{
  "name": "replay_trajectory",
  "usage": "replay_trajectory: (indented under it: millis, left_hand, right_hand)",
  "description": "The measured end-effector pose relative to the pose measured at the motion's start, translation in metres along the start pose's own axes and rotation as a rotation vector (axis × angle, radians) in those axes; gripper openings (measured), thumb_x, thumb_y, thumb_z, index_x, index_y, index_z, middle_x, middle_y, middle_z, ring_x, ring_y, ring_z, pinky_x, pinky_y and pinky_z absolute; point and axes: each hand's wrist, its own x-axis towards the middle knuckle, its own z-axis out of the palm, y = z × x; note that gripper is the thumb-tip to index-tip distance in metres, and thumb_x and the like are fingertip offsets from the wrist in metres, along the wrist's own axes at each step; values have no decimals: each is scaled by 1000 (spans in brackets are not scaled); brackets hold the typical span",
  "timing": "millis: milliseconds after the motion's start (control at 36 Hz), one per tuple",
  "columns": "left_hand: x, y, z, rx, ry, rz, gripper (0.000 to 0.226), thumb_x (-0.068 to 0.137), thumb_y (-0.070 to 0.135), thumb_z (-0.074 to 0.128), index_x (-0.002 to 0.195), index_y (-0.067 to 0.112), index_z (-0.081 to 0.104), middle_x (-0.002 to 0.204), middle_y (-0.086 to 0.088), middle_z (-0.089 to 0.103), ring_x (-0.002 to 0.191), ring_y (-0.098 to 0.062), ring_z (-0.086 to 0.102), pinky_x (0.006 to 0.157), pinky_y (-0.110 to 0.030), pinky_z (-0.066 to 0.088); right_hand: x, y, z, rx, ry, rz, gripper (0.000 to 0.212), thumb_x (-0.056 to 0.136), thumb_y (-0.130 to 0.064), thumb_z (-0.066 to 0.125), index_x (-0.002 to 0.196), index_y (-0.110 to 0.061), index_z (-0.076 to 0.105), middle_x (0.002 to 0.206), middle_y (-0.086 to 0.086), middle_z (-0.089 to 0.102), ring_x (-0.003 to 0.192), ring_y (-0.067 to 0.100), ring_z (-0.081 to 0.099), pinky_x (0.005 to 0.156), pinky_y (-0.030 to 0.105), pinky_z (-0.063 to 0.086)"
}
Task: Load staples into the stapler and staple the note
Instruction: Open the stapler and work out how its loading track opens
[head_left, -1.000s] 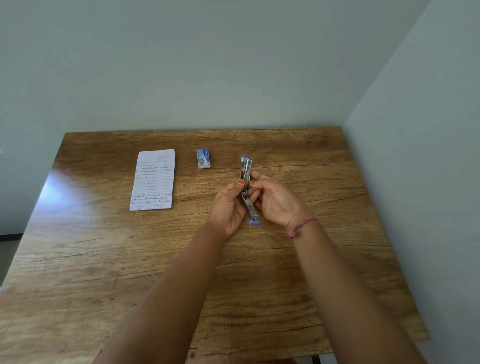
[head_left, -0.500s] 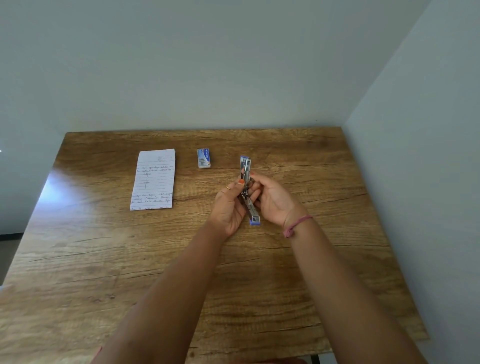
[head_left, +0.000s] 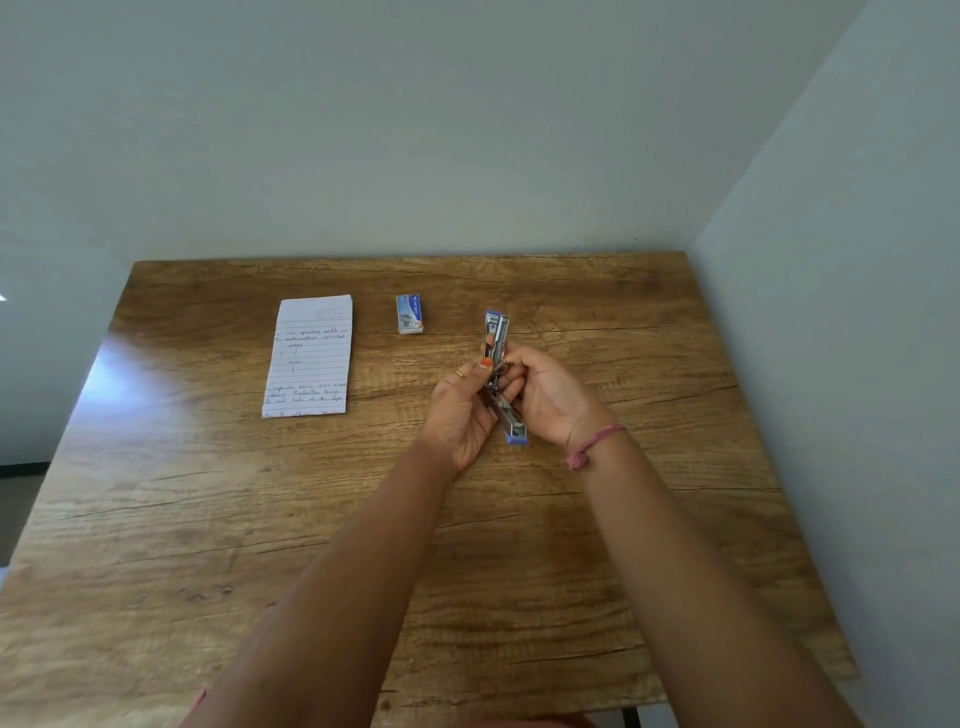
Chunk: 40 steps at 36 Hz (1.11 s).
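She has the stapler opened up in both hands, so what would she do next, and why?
Probably reach her left hand to the staple box. The stapler is swung open in both hands, and the box lies apart beside the note.

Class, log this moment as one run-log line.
stapler: opened out, held by left hand and right hand | staple box: on table | note: unstapled

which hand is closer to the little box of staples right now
Left. The left hand sits nearer the staple box, below and to its right. The right hand is farther right, beyond the stapler both hands hold.
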Motion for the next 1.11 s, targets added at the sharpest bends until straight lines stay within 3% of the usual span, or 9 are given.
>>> replay_trajectory:
  millis: [333, 583, 722, 917, 1111]
  left_hand:
    - [-1, 1, 2, 2, -12, -11, 18, 98, 4, 46, 105, 0, 62, 89, -13, 73, 81, -16, 71, 81, -28, 58]
    - [2, 2, -4, -6, -45, -56, 19, 95, 7, 52, 105, -1, 66, 101, -18, 72, 94, -23, 71, 75, -30, 59]
    - [1, 3, -3, 37, -85, -72, 19, 91, 11, 57, 95, 2, 74, 102, -16, 72, 95, -22, 71, 73, -31, 58]
    - [0, 3, -2, 78, -64, -71, 21, 92, 12, 57, 104, 0, 69, 97, -15, 73, 92, -21, 72, 74, -30, 58]
    - [0, 2, -2, 78, -70, -69, 22, 95, 11, 52, 107, -2, 66, 102, -17, 72, 95, -22, 71, 76, -29, 57]
  right_hand:
    - [-3, -3, 2, -48, 37, 6, 17, 91, -7, 53, 99, -12, 67, 74, -1, 45, 55, 3, 36, 50, 15, 32]
    - [-2, -3, -1, 30, -10, 33, 17, 92, -14, 51, 101, -14, 66, 69, -9, 44, 48, 0, 39, 45, 10, 30]
    - [-2, -5, -2, 17, -17, 58, 18, 94, -21, 52, 86, -17, 69, 60, -13, 42, 47, -1, 37, 52, 14, 27]
    - [-2, -5, -3, 60, -19, 52, 22, 97, -26, 53, 98, -11, 68, 58, -9, 46, 40, 0, 41, 43, 11, 38]
    - [-1, -4, -4, 57, -14, 10, 32, 99, -22, 50, 121, -3, 63, 63, -8, 51, 43, 0, 39, 44, 9, 33]
